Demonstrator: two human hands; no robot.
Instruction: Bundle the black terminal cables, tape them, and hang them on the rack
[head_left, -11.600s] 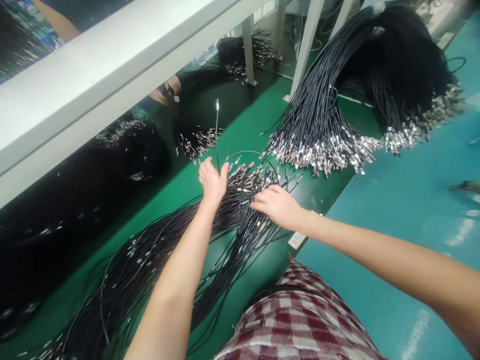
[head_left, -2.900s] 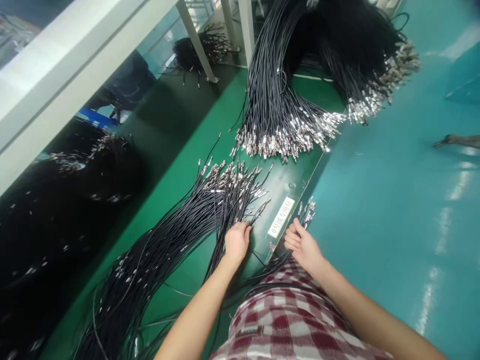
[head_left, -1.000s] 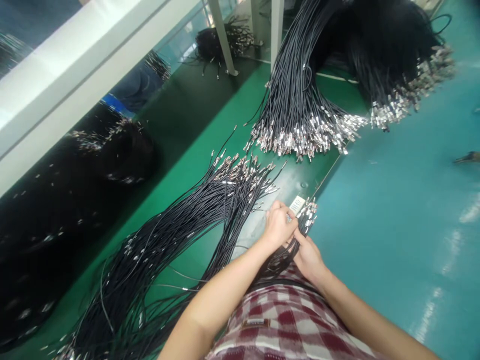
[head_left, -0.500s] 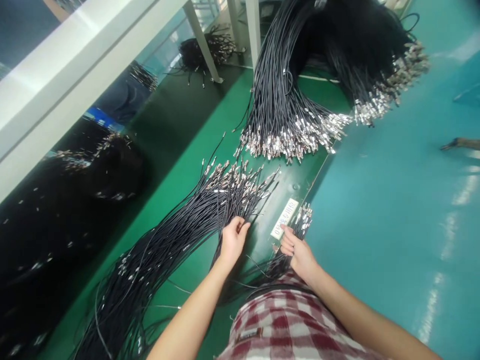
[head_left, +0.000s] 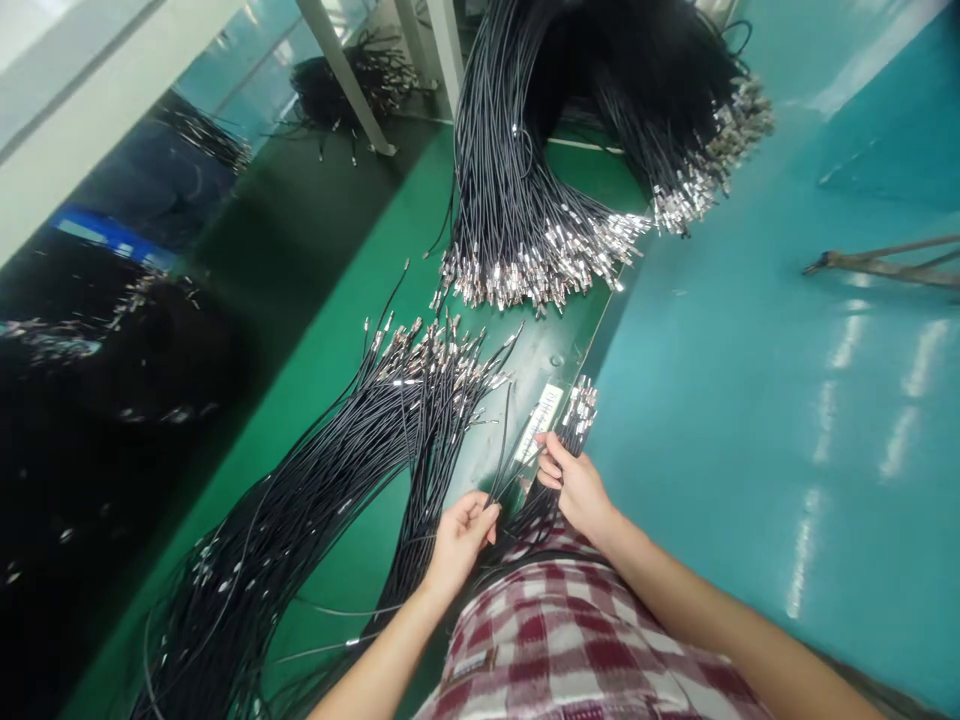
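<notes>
My right hand (head_left: 576, 488) is closed round a small bundle of black cables (head_left: 579, 410), whose silvery metal ends stick up above my fingers. To its left, my left hand (head_left: 465, 530) pinches a thin black cable (head_left: 504, 445) between thumb and fingertips; whether there is more than one I cannot tell. Beside that hand lies a large pile of black cables (head_left: 322, 450) on the green table surface (head_left: 360, 340), its metal ends fanned out toward the table's edge. A white label with writing (head_left: 538, 425) is stuck on the table just behind my right hand.
A big looped heap of black cables (head_left: 495, 170) lies at the back. More cables (head_left: 352, 80) sit past the white frame posts (head_left: 341, 75), and a dark heap (head_left: 97, 450) fills the left. The blue-green floor (head_left: 712, 430) is at the right, with a brownish leg (head_left: 862, 262) there.
My left hand has drawn back from the pile toward my body, now with a cable in its pinch. My right hand keeps its bundle. The whole view has shifted, so things appear farther left.
</notes>
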